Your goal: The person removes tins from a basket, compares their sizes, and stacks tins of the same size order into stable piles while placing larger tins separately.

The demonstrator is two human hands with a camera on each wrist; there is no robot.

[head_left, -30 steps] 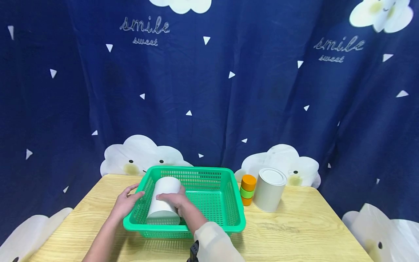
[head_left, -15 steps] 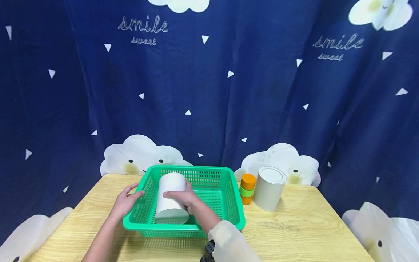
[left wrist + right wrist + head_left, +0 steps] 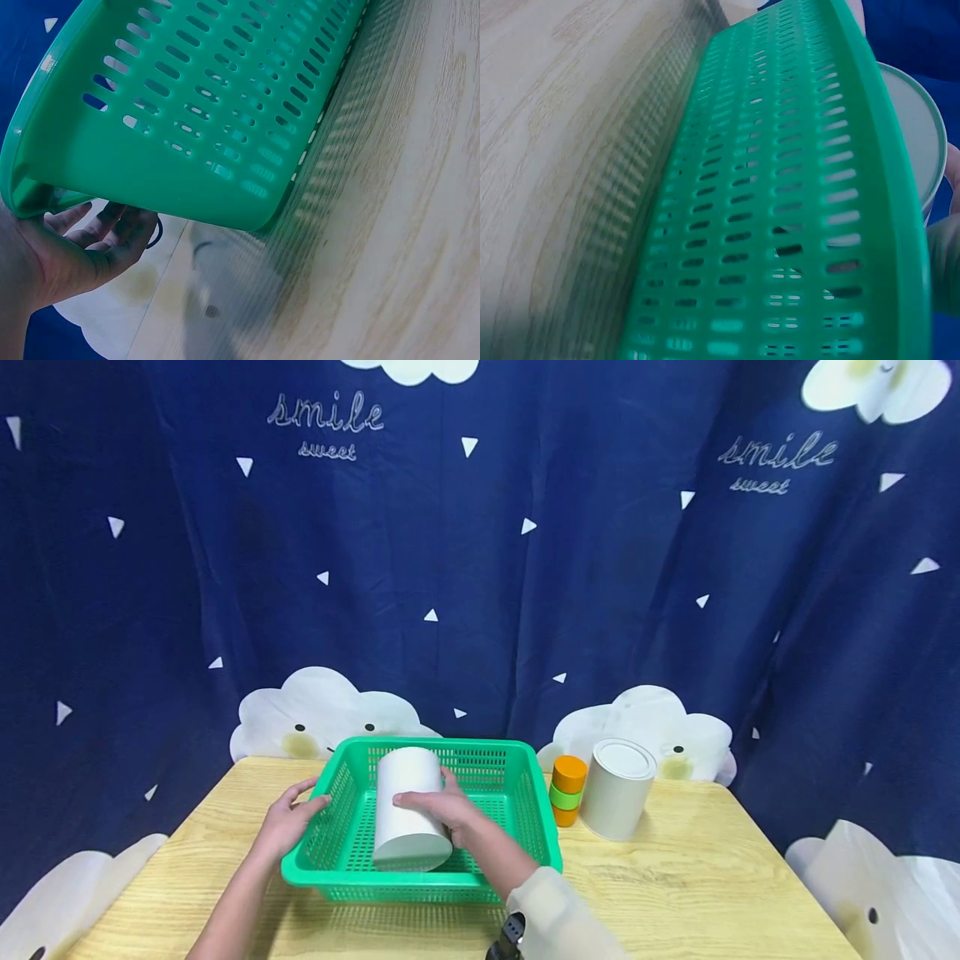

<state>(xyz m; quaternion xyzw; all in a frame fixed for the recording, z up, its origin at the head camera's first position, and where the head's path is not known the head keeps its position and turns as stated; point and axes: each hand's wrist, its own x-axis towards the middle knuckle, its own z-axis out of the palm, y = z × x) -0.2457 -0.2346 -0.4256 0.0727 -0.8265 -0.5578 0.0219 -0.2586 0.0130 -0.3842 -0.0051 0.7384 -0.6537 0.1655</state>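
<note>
A green plastic basket [image 3: 345,878] stands on the wooden table. My left hand [image 3: 291,822] grips its left rim, thumb over the top; in the left wrist view the fingers of that hand [image 3: 86,259] curl beneath the rim. Inside the basket, a white cylindrical can [image 3: 405,793] leans over with its flat end toward me. My right hand [image 3: 442,806] holds the can around its right side, thumb on top and the other fingers mostly hidden behind it. Beyond the basket rim in the right wrist view shows the can's round end [image 3: 913,124].
Right of the basket, an orange and green stacked container [image 3: 566,792] stands beside an upright white can [image 3: 618,789] with a lid. The wooden table [image 3: 697,877] reaches back to a dark blue curtain [image 3: 390,560] with clouds and triangles.
My right hand has shifted the white can from the basket's left side toward its middle. The left hand has stayed on the rim, and the basket has kept its place.
</note>
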